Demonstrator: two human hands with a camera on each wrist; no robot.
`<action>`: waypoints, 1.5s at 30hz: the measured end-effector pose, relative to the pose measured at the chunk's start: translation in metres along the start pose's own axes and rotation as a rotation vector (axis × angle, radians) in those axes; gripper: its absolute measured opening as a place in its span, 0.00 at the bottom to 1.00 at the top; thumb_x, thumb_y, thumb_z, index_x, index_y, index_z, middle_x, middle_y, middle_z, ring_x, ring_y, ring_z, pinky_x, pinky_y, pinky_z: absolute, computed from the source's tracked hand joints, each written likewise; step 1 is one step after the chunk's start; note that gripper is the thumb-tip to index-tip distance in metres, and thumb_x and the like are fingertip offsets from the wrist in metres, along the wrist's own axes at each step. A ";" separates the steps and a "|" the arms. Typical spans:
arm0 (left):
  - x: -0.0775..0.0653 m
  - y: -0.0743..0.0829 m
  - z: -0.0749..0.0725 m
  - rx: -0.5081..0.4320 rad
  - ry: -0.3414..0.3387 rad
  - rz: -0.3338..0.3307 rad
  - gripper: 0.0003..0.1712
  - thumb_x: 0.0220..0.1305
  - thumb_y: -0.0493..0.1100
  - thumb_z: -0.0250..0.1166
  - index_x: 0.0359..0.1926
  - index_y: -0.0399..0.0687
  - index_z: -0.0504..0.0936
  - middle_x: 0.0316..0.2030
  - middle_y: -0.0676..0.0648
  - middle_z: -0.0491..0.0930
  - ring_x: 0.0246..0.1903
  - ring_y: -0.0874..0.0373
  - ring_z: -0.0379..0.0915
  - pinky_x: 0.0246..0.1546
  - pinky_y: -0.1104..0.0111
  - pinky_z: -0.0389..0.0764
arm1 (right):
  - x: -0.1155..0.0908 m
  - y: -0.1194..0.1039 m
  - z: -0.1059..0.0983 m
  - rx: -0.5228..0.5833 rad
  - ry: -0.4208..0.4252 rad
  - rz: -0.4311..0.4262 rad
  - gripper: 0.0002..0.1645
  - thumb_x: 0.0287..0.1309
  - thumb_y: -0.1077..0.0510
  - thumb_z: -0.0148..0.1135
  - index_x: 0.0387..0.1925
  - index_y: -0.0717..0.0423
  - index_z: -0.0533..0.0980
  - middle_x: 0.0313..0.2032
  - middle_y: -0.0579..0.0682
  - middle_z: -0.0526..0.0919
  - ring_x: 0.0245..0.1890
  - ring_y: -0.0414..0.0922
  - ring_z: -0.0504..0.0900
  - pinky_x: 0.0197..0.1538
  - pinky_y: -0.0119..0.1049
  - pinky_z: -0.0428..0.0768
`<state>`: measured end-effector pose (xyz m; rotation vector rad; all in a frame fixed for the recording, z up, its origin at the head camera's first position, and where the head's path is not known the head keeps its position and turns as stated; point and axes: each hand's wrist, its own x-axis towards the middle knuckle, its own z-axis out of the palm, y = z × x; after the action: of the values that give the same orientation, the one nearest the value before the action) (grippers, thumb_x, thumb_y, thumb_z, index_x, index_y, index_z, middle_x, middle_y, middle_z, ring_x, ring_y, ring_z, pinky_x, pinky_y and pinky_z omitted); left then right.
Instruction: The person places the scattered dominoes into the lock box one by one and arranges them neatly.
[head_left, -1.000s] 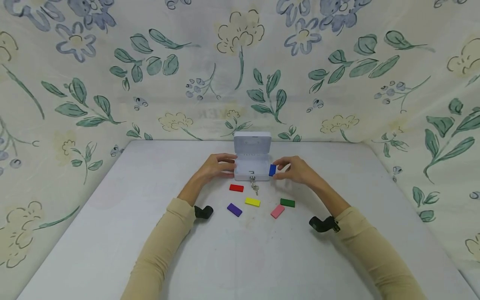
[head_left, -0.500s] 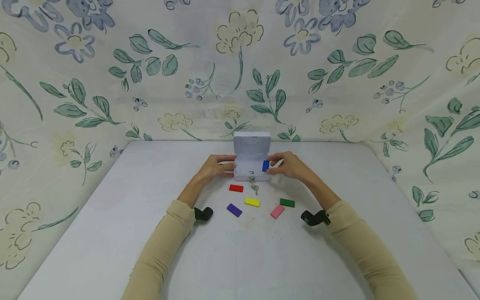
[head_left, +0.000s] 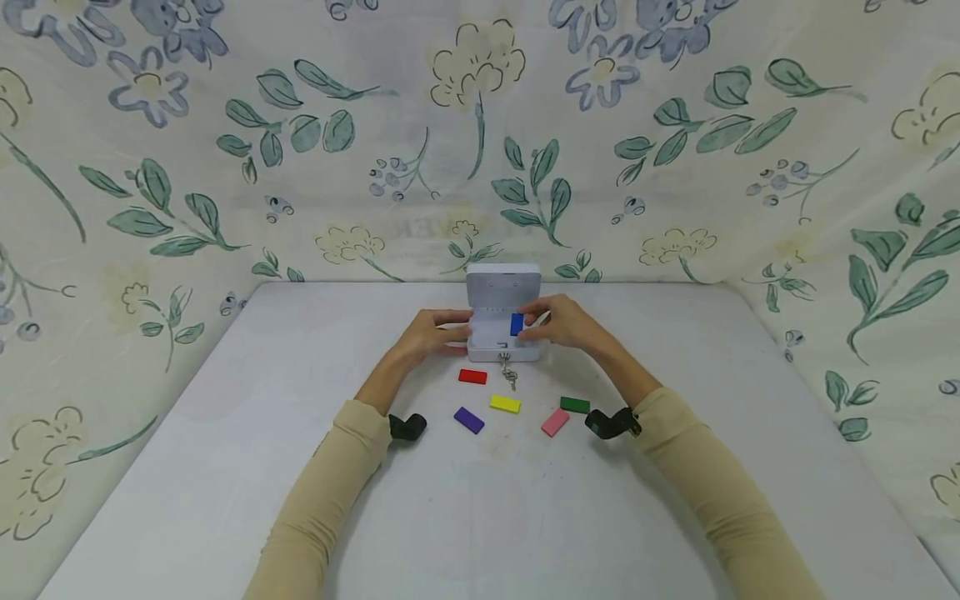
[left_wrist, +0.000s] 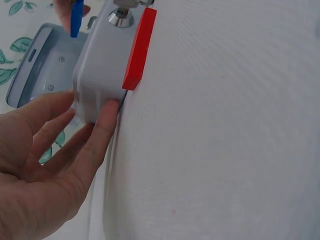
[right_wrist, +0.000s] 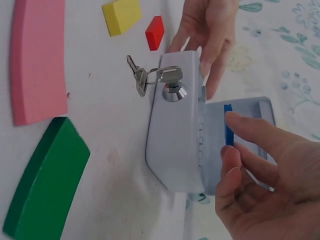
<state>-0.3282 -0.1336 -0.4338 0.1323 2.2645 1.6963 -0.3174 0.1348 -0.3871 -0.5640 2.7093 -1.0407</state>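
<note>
Floral-printed cloth rises behind the white bench. The person's right hand has a narrow grip, pinching a blue rectangular block above an open white box. The left hand, spread wide, touches the box's left side. The left wrist view crops the block and right hand; fingertips partly cover the block.

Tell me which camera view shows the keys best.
The right wrist view: the keys appear large and uncovered, one in the lock of the white box. The head view shows them tiny, at the box's front; the left wrist view catches only a part, cut off at the top edge.
</note>
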 end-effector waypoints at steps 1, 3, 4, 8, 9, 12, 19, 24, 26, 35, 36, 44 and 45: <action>0.000 0.000 0.000 0.001 0.003 -0.004 0.26 0.63 0.39 0.67 0.63 0.48 0.77 0.62 0.44 0.76 0.57 0.45 0.78 0.48 0.59 0.86 | 0.001 -0.001 0.001 0.001 -0.004 0.001 0.29 0.56 0.53 0.71 0.59 0.55 0.77 0.43 0.52 0.81 0.39 0.47 0.76 0.35 0.30 0.73; 0.000 0.000 0.000 -0.003 -0.002 -0.004 0.26 0.64 0.39 0.67 0.63 0.48 0.76 0.63 0.43 0.75 0.57 0.44 0.78 0.48 0.59 0.86 | 0.004 -0.002 0.002 0.008 -0.012 0.008 0.29 0.56 0.53 0.71 0.59 0.55 0.77 0.43 0.52 0.81 0.40 0.47 0.76 0.36 0.30 0.74; 0.000 0.000 0.000 -0.007 -0.002 -0.006 0.26 0.64 0.38 0.67 0.63 0.48 0.76 0.63 0.43 0.75 0.57 0.44 0.78 0.48 0.59 0.86 | 0.005 -0.003 0.002 0.013 -0.017 0.011 0.29 0.56 0.53 0.71 0.59 0.55 0.77 0.43 0.52 0.81 0.40 0.47 0.76 0.36 0.30 0.74; 0.000 0.000 0.000 -0.020 -0.007 -0.011 0.26 0.64 0.38 0.67 0.63 0.48 0.77 0.63 0.43 0.75 0.57 0.44 0.78 0.47 0.59 0.86 | 0.010 -0.006 0.005 0.029 -0.029 0.018 0.29 0.56 0.54 0.71 0.59 0.54 0.77 0.43 0.52 0.82 0.41 0.48 0.76 0.38 0.30 0.76; 0.000 0.000 0.000 -0.022 -0.009 -0.011 0.26 0.64 0.38 0.67 0.63 0.48 0.77 0.64 0.43 0.75 0.57 0.44 0.78 0.46 0.59 0.86 | 0.011 -0.007 0.005 0.029 -0.030 0.017 0.29 0.56 0.54 0.71 0.59 0.54 0.77 0.43 0.53 0.82 0.41 0.49 0.76 0.38 0.30 0.76; 0.000 0.000 0.000 -0.028 -0.012 -0.014 0.26 0.64 0.38 0.67 0.63 0.48 0.77 0.64 0.43 0.74 0.57 0.43 0.78 0.46 0.60 0.87 | 0.015 -0.008 0.007 0.031 -0.033 0.009 0.29 0.56 0.54 0.71 0.59 0.55 0.77 0.43 0.53 0.82 0.43 0.49 0.76 0.39 0.30 0.77; 0.000 0.001 -0.001 -0.048 -0.022 -0.014 0.26 0.64 0.38 0.66 0.63 0.47 0.77 0.63 0.43 0.74 0.57 0.43 0.77 0.45 0.59 0.87 | 0.023 -0.011 0.012 0.050 -0.051 0.011 0.28 0.56 0.54 0.71 0.59 0.54 0.77 0.43 0.53 0.82 0.41 0.48 0.76 0.37 0.30 0.80; 0.000 0.001 -0.002 -0.046 -0.025 -0.015 0.26 0.64 0.38 0.66 0.63 0.47 0.76 0.64 0.43 0.74 0.58 0.43 0.76 0.45 0.59 0.87 | 0.028 -0.015 0.014 0.041 -0.057 -0.016 0.28 0.56 0.55 0.71 0.58 0.55 0.78 0.43 0.54 0.82 0.38 0.48 0.78 0.36 0.30 0.82; 0.000 0.001 -0.002 -0.045 -0.022 -0.020 0.26 0.64 0.38 0.66 0.63 0.47 0.77 0.64 0.43 0.74 0.58 0.43 0.76 0.45 0.59 0.87 | 0.030 -0.015 0.015 0.042 -0.066 -0.021 0.28 0.56 0.55 0.71 0.58 0.55 0.77 0.43 0.54 0.83 0.37 0.47 0.78 0.36 0.30 0.82; 0.002 0.001 -0.003 -0.062 -0.041 0.002 0.26 0.63 0.36 0.66 0.63 0.45 0.76 0.64 0.41 0.73 0.57 0.43 0.76 0.45 0.58 0.87 | 0.037 -0.018 0.018 0.067 -0.083 -0.002 0.28 0.56 0.56 0.71 0.59 0.54 0.77 0.41 0.53 0.82 0.36 0.47 0.78 0.34 0.29 0.81; 0.002 0.001 -0.003 -0.061 -0.043 0.005 0.26 0.63 0.36 0.66 0.63 0.45 0.76 0.64 0.41 0.73 0.57 0.42 0.76 0.45 0.58 0.87 | 0.038 -0.018 0.019 0.068 -0.083 -0.006 0.28 0.56 0.56 0.71 0.59 0.55 0.76 0.41 0.53 0.82 0.36 0.47 0.78 0.34 0.29 0.81; 0.001 0.000 -0.003 -0.081 -0.049 0.008 0.26 0.63 0.36 0.67 0.63 0.43 0.76 0.64 0.41 0.74 0.56 0.43 0.77 0.45 0.57 0.87 | 0.044 -0.020 0.028 0.116 -0.106 0.012 0.29 0.56 0.58 0.71 0.60 0.55 0.76 0.42 0.54 0.82 0.38 0.49 0.80 0.44 0.42 0.86; 0.001 0.000 -0.004 -0.083 -0.048 0.007 0.26 0.63 0.36 0.67 0.63 0.43 0.76 0.64 0.41 0.74 0.56 0.43 0.77 0.46 0.57 0.87 | 0.044 -0.021 0.029 0.116 -0.109 0.017 0.29 0.56 0.58 0.70 0.60 0.55 0.75 0.42 0.55 0.82 0.39 0.50 0.81 0.46 0.44 0.86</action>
<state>-0.3298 -0.1367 -0.4329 0.1610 2.1581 1.7679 -0.3426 0.0850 -0.3957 -0.5597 2.5366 -1.1198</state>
